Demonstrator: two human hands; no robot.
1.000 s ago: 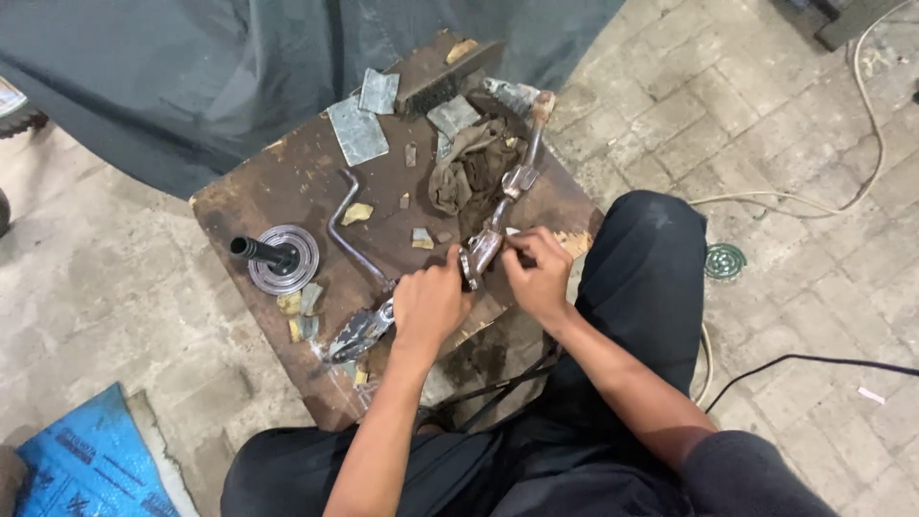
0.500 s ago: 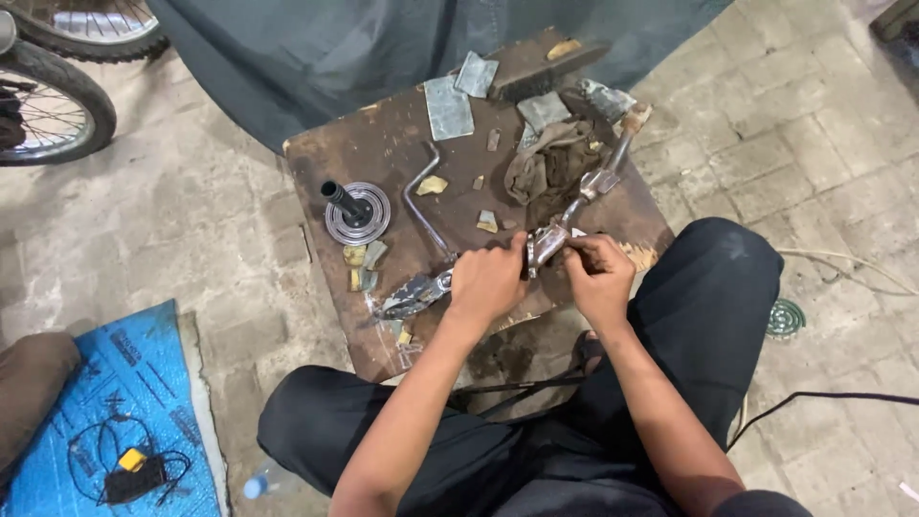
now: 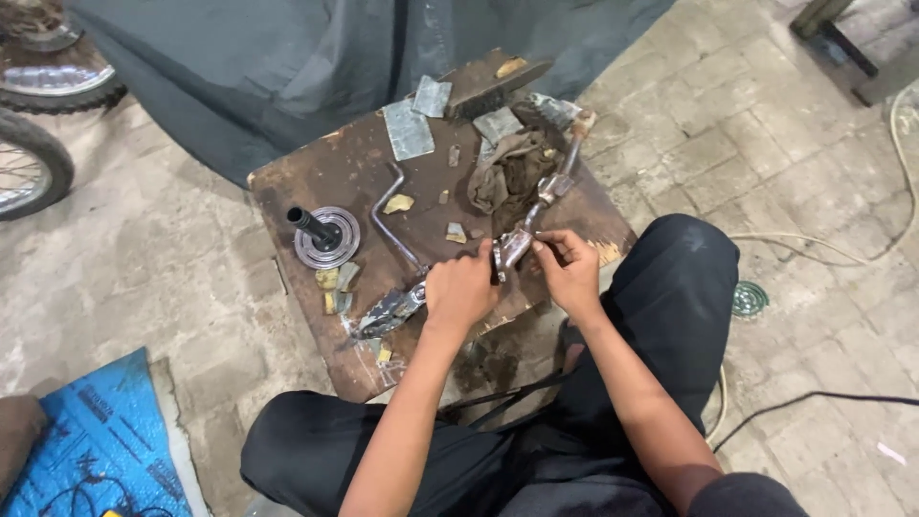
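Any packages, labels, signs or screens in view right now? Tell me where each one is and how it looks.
Blue printed sheet: flat on the floor at lower left, blue with dark printing, partly out of frame.
No signs, screens or other packages show; the flat grey pieces on the wooden board are unprinted.

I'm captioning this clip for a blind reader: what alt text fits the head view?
Seen from above, a seated person's left hand and right hand grip a long metal part lying on a worn wooden board. Also on the board are a bent rod, a disc with a shaft, a rag and metal scraps.
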